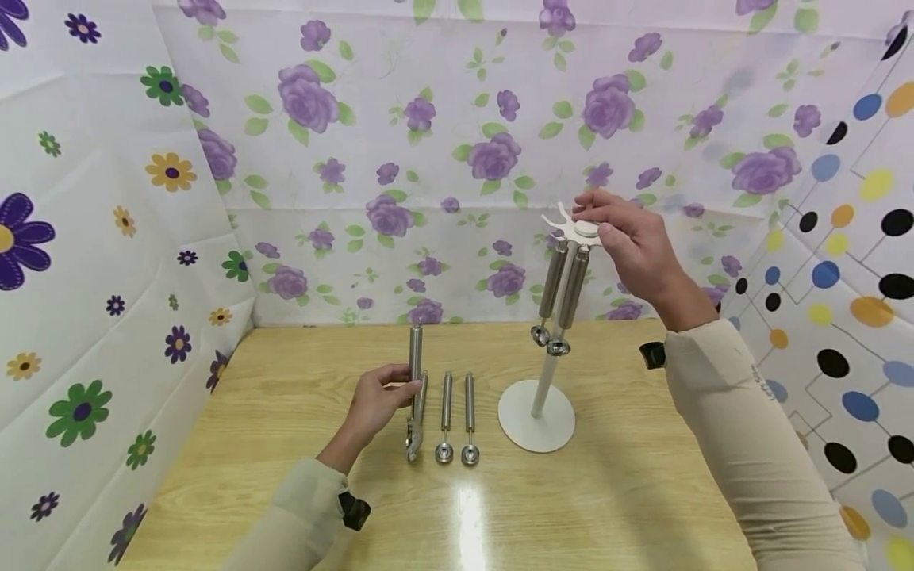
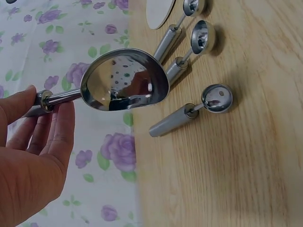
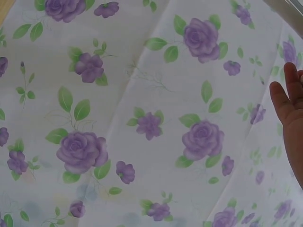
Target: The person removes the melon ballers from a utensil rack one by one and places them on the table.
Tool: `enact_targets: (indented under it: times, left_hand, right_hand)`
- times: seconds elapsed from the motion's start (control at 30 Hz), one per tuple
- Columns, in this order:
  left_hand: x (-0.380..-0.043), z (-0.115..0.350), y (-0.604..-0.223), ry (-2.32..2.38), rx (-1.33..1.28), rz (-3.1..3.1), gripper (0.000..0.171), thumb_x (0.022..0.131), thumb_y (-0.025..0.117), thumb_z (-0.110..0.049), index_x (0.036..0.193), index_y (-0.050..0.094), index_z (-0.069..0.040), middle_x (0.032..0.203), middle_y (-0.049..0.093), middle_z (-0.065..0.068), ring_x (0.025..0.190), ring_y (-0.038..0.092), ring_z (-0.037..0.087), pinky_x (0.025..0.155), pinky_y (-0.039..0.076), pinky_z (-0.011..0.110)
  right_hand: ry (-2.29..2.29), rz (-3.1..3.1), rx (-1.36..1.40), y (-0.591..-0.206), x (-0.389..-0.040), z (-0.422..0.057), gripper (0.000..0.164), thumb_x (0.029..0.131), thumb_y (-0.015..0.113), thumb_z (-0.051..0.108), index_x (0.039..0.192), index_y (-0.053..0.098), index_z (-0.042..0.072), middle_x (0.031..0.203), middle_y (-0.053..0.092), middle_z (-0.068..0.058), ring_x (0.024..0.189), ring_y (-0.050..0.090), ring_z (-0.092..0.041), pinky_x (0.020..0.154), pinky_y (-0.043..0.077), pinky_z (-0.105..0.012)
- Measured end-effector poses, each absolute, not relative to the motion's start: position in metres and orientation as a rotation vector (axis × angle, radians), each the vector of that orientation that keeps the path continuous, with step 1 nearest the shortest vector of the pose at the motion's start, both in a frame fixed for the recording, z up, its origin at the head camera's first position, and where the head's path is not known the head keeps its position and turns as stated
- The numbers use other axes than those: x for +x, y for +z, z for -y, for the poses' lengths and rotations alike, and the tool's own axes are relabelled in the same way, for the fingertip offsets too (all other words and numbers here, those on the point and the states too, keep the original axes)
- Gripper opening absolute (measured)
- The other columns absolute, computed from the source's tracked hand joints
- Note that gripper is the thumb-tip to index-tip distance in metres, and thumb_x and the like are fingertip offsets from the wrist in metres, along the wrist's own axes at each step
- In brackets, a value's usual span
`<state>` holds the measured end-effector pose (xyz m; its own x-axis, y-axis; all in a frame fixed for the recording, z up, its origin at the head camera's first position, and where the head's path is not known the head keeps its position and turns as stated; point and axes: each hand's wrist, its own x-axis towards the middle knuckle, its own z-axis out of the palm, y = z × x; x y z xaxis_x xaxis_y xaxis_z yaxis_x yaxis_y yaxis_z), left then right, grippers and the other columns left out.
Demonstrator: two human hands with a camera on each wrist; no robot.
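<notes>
Now, scoop [image 2: 124, 80]: handle up, above the table [image 1: 286, 444], left of the white stand [image 1: 546, 381].
Left hand [image 1: 374, 404]: fingers wrapped round the scoop's handle.
Right hand [image 1: 635, 242]: fingers pinching the stand's top, near two hanging spoons [image 1: 574, 289].
Other spoons [image 1: 447, 400]: three, beside the scoop.

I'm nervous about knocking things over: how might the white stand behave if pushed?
The white stand could tip if pushed high, being tall and slim-poled. Its broad, flat base should resist small nudges. The scoops hanging near its top would likely swing.
</notes>
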<state>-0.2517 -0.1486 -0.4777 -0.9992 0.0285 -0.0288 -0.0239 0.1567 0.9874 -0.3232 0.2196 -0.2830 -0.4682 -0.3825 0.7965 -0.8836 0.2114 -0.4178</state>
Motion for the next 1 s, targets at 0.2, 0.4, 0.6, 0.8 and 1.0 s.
enact_targets:
  times: [0.2,0.4,0.6,0.8,1.0]
  left_hand:
    - [-0.250,0.153,-0.483,2.007,-0.024,-2.376,0.033,0.093,0.071,-0.003,0.125,0.065,0.006,0.111,0.066,0.019,0.104,0.067,0.039,0.081,0.060,0.036]
    - [-0.250,0.157,-0.488,2.002,-0.075,-2.388,0.032,0.092,0.071,-0.002,0.123,0.066,0.006,0.110,0.067,0.018,0.097,0.070,0.029,0.081,0.061,0.036]
    - [-0.250,0.164,-0.492,2.006,-0.125,-2.381,0.034,0.092,0.072,-0.004,0.124,0.065,0.007,0.112,0.066,0.019,0.096,0.070,0.031,0.081,0.060,0.036]
    - [-0.253,0.169,-0.494,1.985,-0.142,-2.392,0.035,0.093,0.072,-0.006,0.125,0.065,0.006,0.113,0.066,0.020,0.098,0.069,0.034,0.081,0.060,0.036]
    - [-0.254,0.175,-0.502,1.935,-0.169,-2.450,0.035,0.091,0.075,-0.008,0.122,0.067,0.005,0.110,0.067,0.018,0.091,0.070,0.031,0.078,0.061,0.035]
  right_hand:
    - [1.177,2.040,1.110,-0.281,-0.320,-0.221,0.072,0.101,0.050,0.055,0.113,0.067,-0.013,0.132,0.057,-0.030,0.135,0.047,-0.027,0.110,0.037,-0.024]
    - [1.203,2.084,1.107,-0.278,-0.318,-0.221,0.061,0.103,0.051,0.048,0.112,0.068,-0.011,0.130,0.063,-0.016,0.136,0.045,-0.037,0.114,0.035,-0.029]
    - [1.192,2.086,1.091,-0.279,-0.318,-0.222,0.041,0.105,0.049,0.026,0.112,0.069,-0.009,0.124,0.064,0.014,0.134,0.050,-0.028,0.112,0.037,-0.028]
    - [1.178,2.058,1.099,-0.280,-0.319,-0.222,0.046,0.105,0.050,0.033,0.114,0.068,-0.009,0.123,0.066,0.007,0.130,0.053,-0.014,0.111,0.038,-0.027]
    - [1.201,2.039,1.124,-0.281,-0.320,-0.220,0.054,0.105,0.051,0.040,0.114,0.067,-0.011,0.122,0.063,-0.027,0.127,0.054,-0.010,0.108,0.040,-0.025]
